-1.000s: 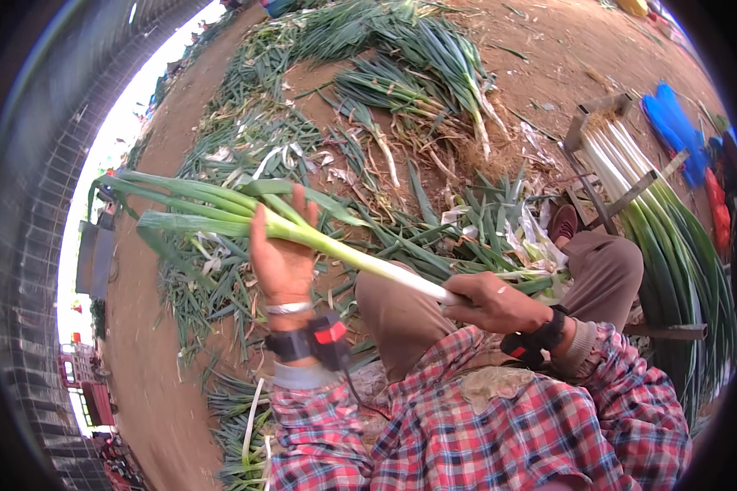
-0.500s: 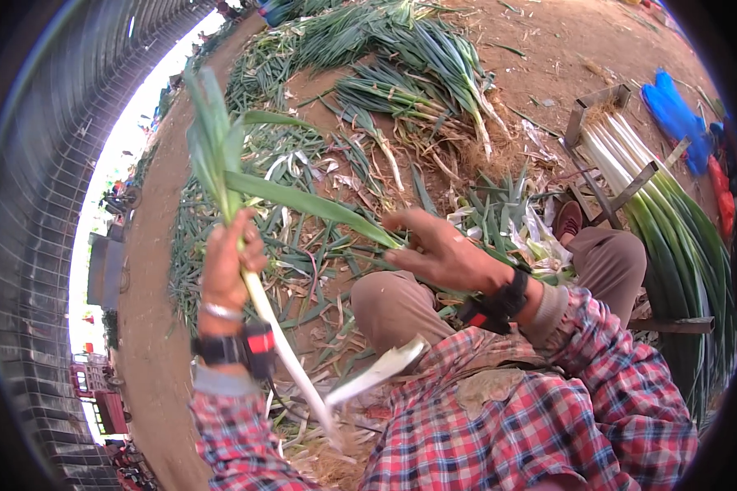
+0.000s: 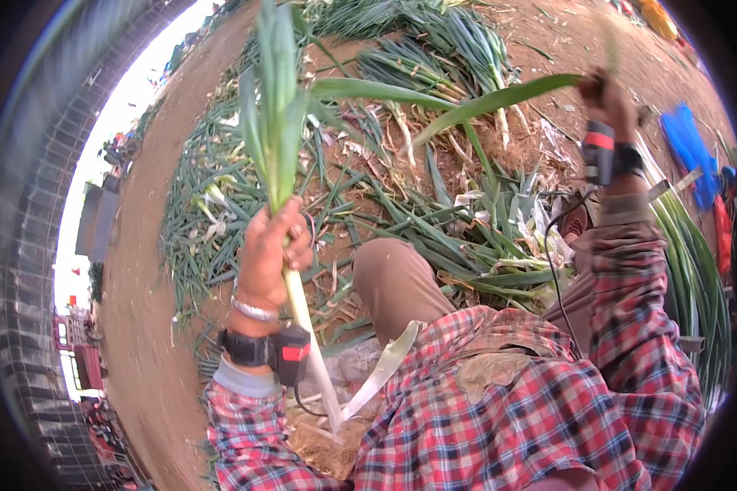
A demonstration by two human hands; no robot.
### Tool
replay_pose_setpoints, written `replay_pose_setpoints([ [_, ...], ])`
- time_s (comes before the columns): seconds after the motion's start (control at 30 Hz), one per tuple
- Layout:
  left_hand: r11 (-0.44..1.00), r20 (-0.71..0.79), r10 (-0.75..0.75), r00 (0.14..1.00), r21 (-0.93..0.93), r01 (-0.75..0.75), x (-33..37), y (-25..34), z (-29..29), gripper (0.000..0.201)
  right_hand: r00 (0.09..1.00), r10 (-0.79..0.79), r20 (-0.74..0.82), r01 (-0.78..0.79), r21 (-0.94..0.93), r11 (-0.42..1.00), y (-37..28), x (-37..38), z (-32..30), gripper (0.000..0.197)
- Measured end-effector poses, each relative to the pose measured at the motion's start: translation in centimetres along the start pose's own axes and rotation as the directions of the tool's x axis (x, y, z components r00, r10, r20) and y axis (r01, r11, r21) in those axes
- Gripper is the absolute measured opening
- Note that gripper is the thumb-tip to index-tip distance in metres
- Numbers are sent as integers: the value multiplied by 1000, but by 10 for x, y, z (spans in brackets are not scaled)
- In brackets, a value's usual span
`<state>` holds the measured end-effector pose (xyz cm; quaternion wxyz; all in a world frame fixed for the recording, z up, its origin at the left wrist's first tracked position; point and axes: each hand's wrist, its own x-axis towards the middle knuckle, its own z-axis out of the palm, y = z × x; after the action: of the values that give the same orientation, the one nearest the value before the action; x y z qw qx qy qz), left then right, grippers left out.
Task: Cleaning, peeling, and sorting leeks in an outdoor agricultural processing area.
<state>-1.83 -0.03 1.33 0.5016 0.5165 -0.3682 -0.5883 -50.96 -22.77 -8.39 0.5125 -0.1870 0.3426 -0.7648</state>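
My left hand [image 3: 272,250] is closed round the stalk of a leek [image 3: 297,299], held upright in front of me. Its green leaves rise above the fist, and its white shaft slants down to the roots near my lap. A peeled pale strip [image 3: 382,372] hangs off the lower end toward my shirt. Out to the right and raised, my right hand [image 3: 608,100] is closed on the end of a long green leaf [image 3: 499,100], slightly blurred by motion. That leaf stretches leftward, toward the leek.
Stripped leaves [image 3: 221,221] litter the ground ahead and to the left. Whole leeks [image 3: 454,53] lie in a heap beyond. At right, cleaned leeks [image 3: 688,245] rest on a metal rack, with blue plastic [image 3: 689,151] behind. A black cable [image 3: 553,262] hangs from my right wrist.
My right hand has swung from near the middle up and out to the right, pulling the leaf. My left hand, with the leek, has shifted a little to the right.
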Motion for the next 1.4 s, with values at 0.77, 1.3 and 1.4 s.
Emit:
replay_pose_setpoints([
  [0.77, 840, 31, 505, 862, -246, -484, 34, 63, 47, 44, 499, 124, 858, 591, -442, 675, 106, -325, 108, 21],
  [1.3, 793, -29, 521, 853, -352, -497, 33, 57, 53, 30, 503, 192, 843, 329, -393, 859, 92, -318, 60, 23],
  [1.4, 752, -204, 492, 846, -391, -531, 29, 50, 80, 31, 540, 202, 817, 385, -453, 804, 100, -316, 48, 22],
])
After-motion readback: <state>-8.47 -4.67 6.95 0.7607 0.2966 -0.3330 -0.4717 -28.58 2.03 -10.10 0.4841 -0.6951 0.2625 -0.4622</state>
